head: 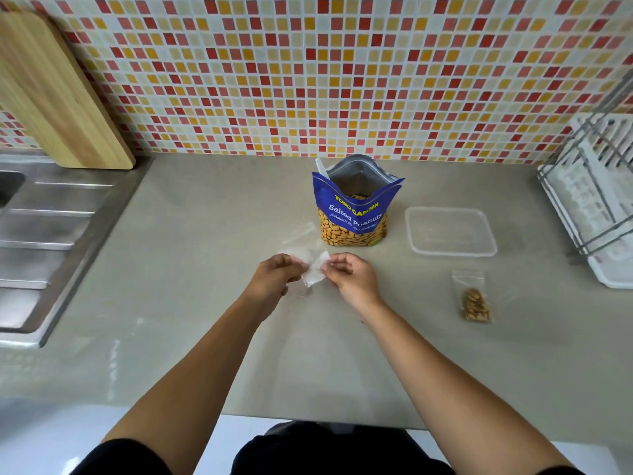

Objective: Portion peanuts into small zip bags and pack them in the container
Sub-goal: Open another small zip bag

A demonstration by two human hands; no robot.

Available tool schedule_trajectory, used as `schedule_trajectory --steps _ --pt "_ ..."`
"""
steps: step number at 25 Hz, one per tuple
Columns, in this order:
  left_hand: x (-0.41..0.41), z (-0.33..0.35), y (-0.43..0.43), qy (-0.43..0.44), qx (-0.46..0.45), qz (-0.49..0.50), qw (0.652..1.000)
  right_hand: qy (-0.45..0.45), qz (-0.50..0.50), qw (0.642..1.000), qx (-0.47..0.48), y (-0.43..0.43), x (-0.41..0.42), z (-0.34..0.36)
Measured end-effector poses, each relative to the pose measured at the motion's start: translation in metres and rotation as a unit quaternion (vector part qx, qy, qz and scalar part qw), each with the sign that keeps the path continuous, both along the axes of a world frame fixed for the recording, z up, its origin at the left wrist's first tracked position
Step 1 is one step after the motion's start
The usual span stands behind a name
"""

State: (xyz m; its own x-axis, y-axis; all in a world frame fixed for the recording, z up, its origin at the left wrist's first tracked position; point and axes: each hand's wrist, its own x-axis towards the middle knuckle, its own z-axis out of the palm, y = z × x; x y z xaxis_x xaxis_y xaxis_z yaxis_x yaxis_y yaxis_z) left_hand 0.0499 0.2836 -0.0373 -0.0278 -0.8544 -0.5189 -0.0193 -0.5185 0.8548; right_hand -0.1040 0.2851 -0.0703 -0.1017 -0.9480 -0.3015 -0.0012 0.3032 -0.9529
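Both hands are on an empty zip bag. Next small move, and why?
Probably pull the mouth of the empty zip bag open. The left hand and right hand pinch it at opposite edges, and it holds no peanuts. The peanut bag stands open just behind, so filling likely comes next. One filled bag already lies near the container.

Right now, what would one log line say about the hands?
left hand: pinches empty zip bag | right hand: pinches it too | peanut bag: open, upright | filled zip bag: outside container
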Motion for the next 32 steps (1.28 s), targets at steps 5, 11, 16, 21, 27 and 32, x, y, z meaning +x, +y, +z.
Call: schedule_trajectory --steps 5,11,16,21,27,32 --pt "-0.002 0.016 -0.010 0.083 -0.043 0.042 0.995 0.009 0.051 0.998 -0.020 0.003 -0.032 0.019" --pt "-0.030 0.027 -0.009 0.043 -0.063 -0.059 0.995 -0.049 -0.031 0.998 -0.039 0.005 -0.061 0.040" --pt "-0.041 0.031 -0.014 0.169 -0.033 -0.018 0.985 -0.050 -0.056 0.995 -0.061 0.004 -0.076 0.047" --pt "-0.048 0.031 -0.016 0.176 -0.038 -0.035 0.983 -0.053 -0.064 0.994 -0.067 0.004 -0.085 0.049" --pt "-0.053 0.033 -0.019 0.203 -0.022 -0.028 0.979 -0.051 -0.064 0.994 -0.070 0.000 -0.088 0.051" --pt "-0.054 0.033 -0.021 0.190 -0.024 -0.027 0.981 -0.051 -0.059 0.994 -0.075 -0.003 -0.090 0.051"
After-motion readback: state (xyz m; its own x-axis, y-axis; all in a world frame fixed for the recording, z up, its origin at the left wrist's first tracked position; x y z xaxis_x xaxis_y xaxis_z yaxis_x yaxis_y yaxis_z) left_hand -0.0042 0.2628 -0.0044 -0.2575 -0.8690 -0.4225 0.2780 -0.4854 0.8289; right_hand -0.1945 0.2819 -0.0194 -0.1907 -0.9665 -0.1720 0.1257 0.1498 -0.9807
